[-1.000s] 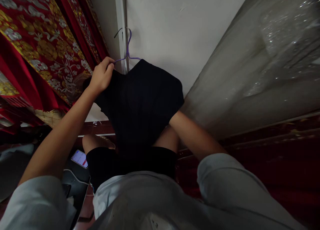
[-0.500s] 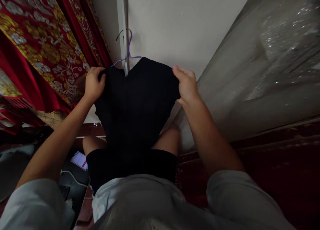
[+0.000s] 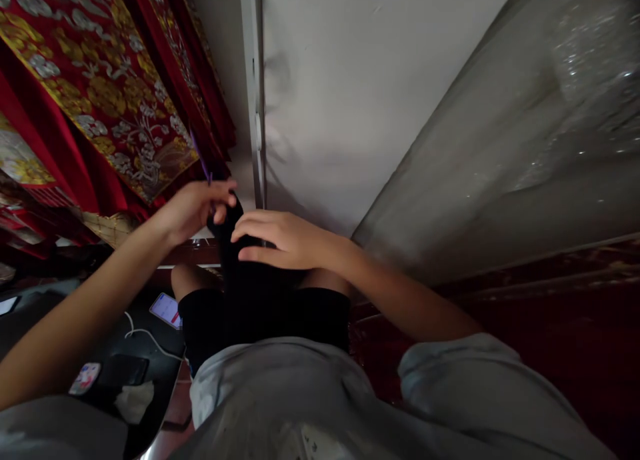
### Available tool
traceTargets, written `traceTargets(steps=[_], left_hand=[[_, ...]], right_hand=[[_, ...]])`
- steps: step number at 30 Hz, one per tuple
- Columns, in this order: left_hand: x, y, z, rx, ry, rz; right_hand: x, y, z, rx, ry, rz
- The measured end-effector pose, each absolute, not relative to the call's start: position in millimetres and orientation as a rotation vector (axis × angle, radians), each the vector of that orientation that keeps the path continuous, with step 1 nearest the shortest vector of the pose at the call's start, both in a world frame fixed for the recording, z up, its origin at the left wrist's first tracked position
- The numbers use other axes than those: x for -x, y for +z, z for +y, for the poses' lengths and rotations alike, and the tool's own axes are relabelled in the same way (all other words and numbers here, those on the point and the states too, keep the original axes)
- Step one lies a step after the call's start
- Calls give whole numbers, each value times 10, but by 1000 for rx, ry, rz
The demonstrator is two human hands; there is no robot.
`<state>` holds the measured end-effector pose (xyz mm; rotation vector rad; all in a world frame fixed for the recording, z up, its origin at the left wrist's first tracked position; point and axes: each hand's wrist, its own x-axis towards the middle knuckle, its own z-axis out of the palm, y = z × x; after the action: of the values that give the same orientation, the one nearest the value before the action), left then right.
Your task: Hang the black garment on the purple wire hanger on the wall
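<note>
A black garment (image 3: 231,237) hangs bunched and narrow in front of my knees, its lower part merging with my black shorts (image 3: 265,317). My left hand (image 3: 197,203) is curled around the garment's top and the purple clothes hanger (image 3: 206,163), whose upper part sticks up past my fingers. Just right of it, my right hand (image 3: 287,237) lies sideways across the garment, fingers and thumb stretched out and apart. Its fingertips are at the cloth, but I cannot tell how firmly they touch it.
Red curtains with gold and silver embroidery (image 3: 107,90) hang at left. A white wall (image 3: 340,100) stands ahead, with plastic-wrapped panelling (image 3: 480,147) to the right. At lower left, a phone (image 3: 166,310), a white cable (image 3: 150,337) and a crumpled tissue (image 3: 135,401) lie on a dark surface.
Both hands have moved down and together from the garment's two shoulders. The spread garment has become bunched, and the hanger has come away from the white upright and tilted left.
</note>
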<state>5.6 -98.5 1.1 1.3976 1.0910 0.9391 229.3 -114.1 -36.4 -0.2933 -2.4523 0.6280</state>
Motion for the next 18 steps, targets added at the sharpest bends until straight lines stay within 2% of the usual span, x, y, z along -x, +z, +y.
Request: traceTargets(steps=[5,7,12,15,18], left_hand=[[265,-152,-1293,-1787,496,1376],[379,-65,-1308,-1954,491,1425],[581,71,-1035,-2218,1025,1503],[590,34,-791,-2168,1297,1579],[512,36,-669,-2229,1550,1569]], right_hand=[[-2436,-722,-356,641,508,-2062],[-2523,-885,-124,733,644,-1991],[-2642,-1066,-82,845,1342,-1627],[-2650,-966,-113,738,1346,-1353],[-2652,-775,29,715,1109,-1220]])
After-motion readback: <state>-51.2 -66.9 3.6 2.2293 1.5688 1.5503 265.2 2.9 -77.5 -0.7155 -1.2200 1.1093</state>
